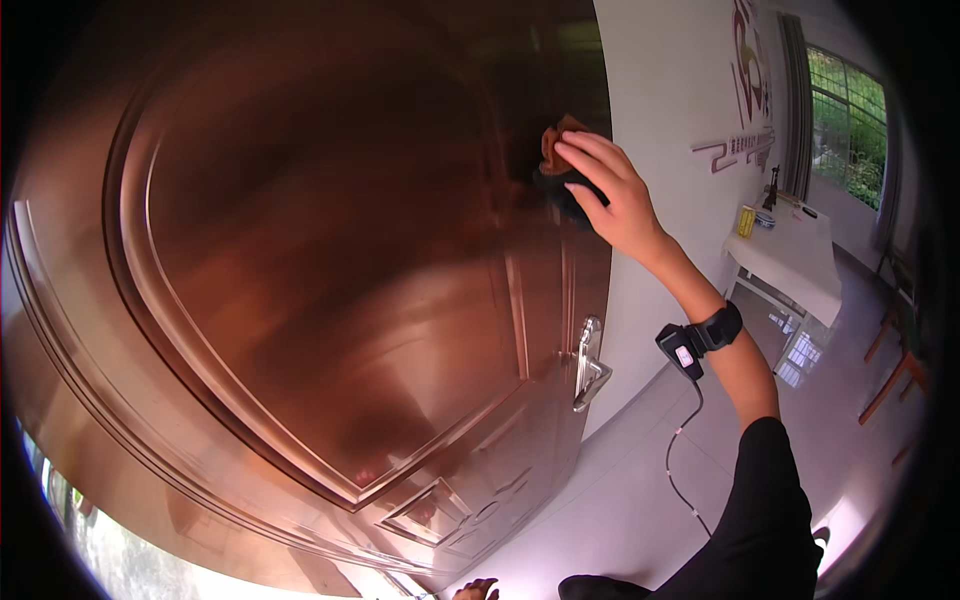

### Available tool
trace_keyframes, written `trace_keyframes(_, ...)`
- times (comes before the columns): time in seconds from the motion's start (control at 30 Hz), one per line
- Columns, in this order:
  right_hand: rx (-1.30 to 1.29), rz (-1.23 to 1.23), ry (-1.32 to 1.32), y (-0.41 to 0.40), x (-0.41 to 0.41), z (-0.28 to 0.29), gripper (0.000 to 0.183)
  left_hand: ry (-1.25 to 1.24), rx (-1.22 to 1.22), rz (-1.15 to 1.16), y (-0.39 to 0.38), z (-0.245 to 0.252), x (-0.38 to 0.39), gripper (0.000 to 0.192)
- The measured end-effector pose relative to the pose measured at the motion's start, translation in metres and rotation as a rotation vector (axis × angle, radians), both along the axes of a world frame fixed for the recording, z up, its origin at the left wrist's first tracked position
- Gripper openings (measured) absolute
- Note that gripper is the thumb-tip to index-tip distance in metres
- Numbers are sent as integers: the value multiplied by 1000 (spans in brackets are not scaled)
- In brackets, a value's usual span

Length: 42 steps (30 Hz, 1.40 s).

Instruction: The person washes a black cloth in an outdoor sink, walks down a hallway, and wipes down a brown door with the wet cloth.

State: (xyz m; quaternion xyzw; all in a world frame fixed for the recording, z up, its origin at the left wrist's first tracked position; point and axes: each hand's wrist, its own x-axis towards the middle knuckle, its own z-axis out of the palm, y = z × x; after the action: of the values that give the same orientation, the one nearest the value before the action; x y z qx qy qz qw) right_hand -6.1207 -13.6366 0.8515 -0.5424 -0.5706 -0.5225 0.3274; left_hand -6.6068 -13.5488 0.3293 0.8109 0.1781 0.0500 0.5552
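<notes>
My right hand [615, 191] is raised against a glossy brown panelled door [322, 225], near its upper free edge. Between its fingers and the door is a brown cloth [553, 148], pressed on the surface. A dark patch just below the cloth may be its reflection or shadow. Lower on the same edge sits a silver lever handle [589, 367]. A black strapped device [701, 337] with a cable is worn on my right wrist. Only part of my left hand [476, 590] shows at the bottom rim, below the door, its fingers curled; whether it holds anything cannot be told.
Beyond the door edge is a white wall [660, 112] with raised decoration. Farther right stands a table with a white cloth [795, 255], bearing a yellow can [745, 221], a round tin [764, 220] and a small dark tower figure [772, 187]. Wooden chair legs [885, 390] stand at the right.
</notes>
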Motion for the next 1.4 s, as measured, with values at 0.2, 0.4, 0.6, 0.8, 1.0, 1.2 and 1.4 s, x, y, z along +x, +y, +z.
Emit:
trace_keyframes(0.2,-148,233,-10,31,40,-118,49,204,511,275,-38,63,36,30)
trace_keyframes(0.4,-619,434,-538,-4,78,-219,34,66,689,154,-105,135,149,25)
trace_keyframes(0.6,-32,581,266,-35,128,-147,37,-108,945,303,-155,202,283,29)
trace_keyframes(0.8,-306,1250,1538,16,210,-164,40,-55,998,317,-185,220,352,27)
trace_keyframes(1.0,-661,1604,1685,42,209,-185,39,174,836,406,-265,192,305,23)
trace_keyframes(1.2,-701,1487,1731,37,215,-189,36,413,589,558,-329,139,261,24)
trace_keyframes(1.4,-794,1666,1585,33,224,-179,38,470,225,785,-376,182,281,30)
